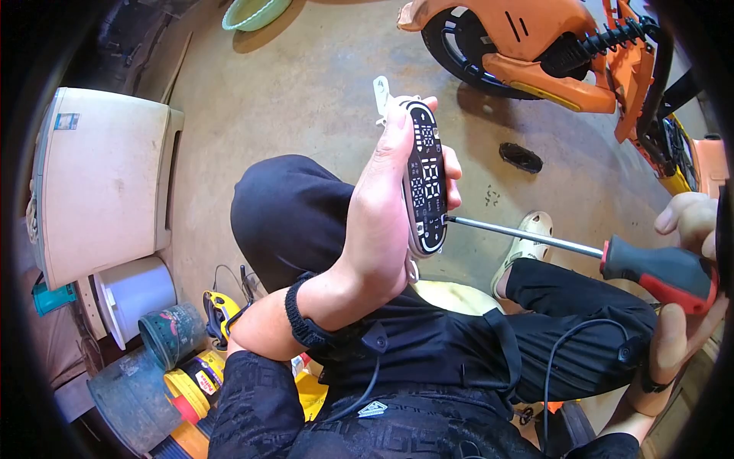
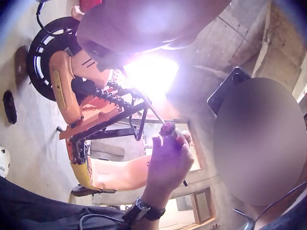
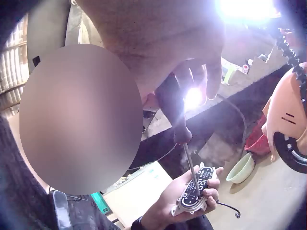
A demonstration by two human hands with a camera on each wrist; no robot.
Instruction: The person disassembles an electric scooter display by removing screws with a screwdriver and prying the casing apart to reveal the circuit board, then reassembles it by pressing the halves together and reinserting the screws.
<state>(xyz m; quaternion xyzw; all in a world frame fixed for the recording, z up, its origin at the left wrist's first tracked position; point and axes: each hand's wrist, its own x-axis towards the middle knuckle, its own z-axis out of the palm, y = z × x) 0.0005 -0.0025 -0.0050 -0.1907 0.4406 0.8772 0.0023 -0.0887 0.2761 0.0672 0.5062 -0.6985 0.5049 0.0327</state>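
My left hand (image 1: 378,203) grips an oval digital display panel (image 1: 426,164), its fingers behind and the thumb along the upper side. Lit white numbers and icons show on the black face, and a white tab sticks out at the top of the pale casing. At the right, my right hand (image 2: 169,165) holds a screwdriver (image 1: 558,243) by its grey and red handle (image 1: 650,268). The shaft runs left, and its tip meets the lower right part of the display. In the right wrist view the tip overlaps the face near its lower end.
An orange electric motorbike (image 1: 550,65) stands at the upper right. On the floor lie a black oval piece (image 1: 521,157) and several small dark bits (image 1: 492,196). At the left are a large white box (image 1: 107,183), a white bucket (image 1: 134,294) and stacked tubs (image 1: 126,394). A green basin (image 1: 256,15) sits farther off.
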